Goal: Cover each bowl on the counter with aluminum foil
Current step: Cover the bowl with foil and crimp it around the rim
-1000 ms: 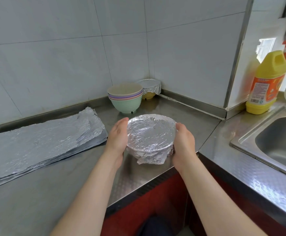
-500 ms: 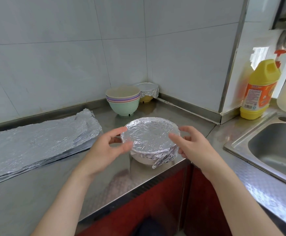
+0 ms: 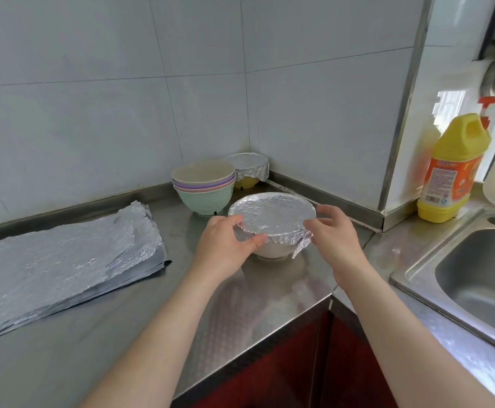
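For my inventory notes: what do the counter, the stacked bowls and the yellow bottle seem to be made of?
Counter: likely stainless steel, brushed; it shows blurred reflections. Stacked bowls: probably matte plastic; pastel, no shine. Yellow bottle: seemingly plastic, slightly glossy, with moulded handle.

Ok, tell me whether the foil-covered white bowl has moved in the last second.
Yes. The foil-covered white bowl has gone back from the counter's front edge, toward the stacked bowls near the corner.
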Motion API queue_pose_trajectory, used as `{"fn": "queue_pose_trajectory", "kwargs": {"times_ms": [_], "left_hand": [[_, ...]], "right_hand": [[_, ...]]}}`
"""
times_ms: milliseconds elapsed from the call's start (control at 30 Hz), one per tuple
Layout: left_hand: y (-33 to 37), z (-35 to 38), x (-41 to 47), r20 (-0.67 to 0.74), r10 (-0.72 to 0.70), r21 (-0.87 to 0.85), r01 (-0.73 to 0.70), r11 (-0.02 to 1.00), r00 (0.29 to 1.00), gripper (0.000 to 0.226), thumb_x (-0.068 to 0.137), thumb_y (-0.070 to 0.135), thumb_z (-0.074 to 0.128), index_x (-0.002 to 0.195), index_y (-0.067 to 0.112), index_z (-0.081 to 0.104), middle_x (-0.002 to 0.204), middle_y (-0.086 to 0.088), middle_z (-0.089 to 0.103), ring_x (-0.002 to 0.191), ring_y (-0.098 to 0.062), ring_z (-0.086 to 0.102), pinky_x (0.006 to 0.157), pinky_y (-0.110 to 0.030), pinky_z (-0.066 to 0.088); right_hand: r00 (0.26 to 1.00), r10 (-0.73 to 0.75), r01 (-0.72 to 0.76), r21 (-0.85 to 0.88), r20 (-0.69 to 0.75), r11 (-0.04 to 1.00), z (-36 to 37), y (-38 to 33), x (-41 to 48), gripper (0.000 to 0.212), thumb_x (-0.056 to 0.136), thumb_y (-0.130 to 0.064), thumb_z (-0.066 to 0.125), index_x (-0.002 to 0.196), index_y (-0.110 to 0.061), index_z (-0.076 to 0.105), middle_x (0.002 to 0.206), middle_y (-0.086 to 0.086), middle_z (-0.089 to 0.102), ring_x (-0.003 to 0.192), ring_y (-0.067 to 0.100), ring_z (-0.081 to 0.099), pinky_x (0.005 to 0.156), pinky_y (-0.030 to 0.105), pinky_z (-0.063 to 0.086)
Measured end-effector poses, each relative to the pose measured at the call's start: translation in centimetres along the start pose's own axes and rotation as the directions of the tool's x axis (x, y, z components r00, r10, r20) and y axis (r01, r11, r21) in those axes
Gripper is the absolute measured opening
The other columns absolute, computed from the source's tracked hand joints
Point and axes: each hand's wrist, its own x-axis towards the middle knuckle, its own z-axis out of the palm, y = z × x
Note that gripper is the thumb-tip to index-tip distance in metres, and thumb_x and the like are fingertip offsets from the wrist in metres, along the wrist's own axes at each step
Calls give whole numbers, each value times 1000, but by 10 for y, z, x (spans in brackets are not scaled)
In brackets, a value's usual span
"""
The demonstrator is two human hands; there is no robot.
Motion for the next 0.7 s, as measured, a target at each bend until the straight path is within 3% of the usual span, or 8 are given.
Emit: {"fn": "queue_pose_trajectory", "kwargs": {"times_ms": [200, 300, 400, 467, 567, 700], "left_hand": [[-3, 30, 60, -50, -9, 11, 9, 1000, 999, 63, 81, 54, 68, 131, 18, 55, 133, -3, 51, 124, -17, 44, 92, -22, 32], [-6, 44, 90, -67, -6, 6, 7, 1000, 998, 61, 85, 50, 65, 134, 17, 51, 134, -4, 52, 125, -19, 45, 96, -27, 34], [-8, 56, 116, -79, -2, -1, 2, 1000, 997, 58, 88, 48, 62, 134, 16, 50, 134, -4, 52, 124, -19, 45, 94, -27, 33], [-10, 64, 131, -85, 4, -6, -5, 1000, 996, 56, 90, 47, 60, 134, 15, 50, 134, -4, 51, 124, -19, 45, 94, -26, 33], [-11, 72, 144, -103, 13, -6, -13, 1000, 995, 51, 93, 43, 57, 134, 15, 49, 134, -3, 51, 124, -18, 45, 91, -24, 33], [-14, 79, 156, -120, 22, -5, -23, 1000, 993, 43, 95, 41, 53, 131, 18, 52, 131, -3, 52, 119, -17, 47, 84, -19, 29]], "right_hand": [[999, 29, -30, -40, -16, 999, 19, 5, 54, 48, 88, -18, 54, 136, -16, 50, 125, 1, 59, 110, 19, 56, 96, 34, 44], [1000, 29, -29, -13, 6, 1000, 28, 4, 84, 39, 88, -15, 53, 128, -16, 54, 114, -1, 62, 106, 21, 58, 91, 32, 43], [1000, 22, -22, 13, -6, 1000, 35, 3, 109, 14, 88, -12, 52, 98, -21, 56, 89, 0, 61, 87, 18, 56, 85, 33, 46], [1000, 11, -10, 30, -18, 999, 41, 7, 128, 11, 85, -14, 52, 90, -24, 56, 95, 9, 65, 85, 21, 57, 91, 40, 51], [1000, 16, -15, 56, -19, 998, 45, 12, 146, 14, 84, -18, 53, 95, -19, 63, 103, 10, 67, 92, 22, 62, 94, 48, 50], [998, 15, -11, 75, -56, 997, 48, 14, 159, 18, 89, -20, 53, 101, -14, 64, 102, 11, 66, 80, 16, 53, 78, 35, 50]]}}
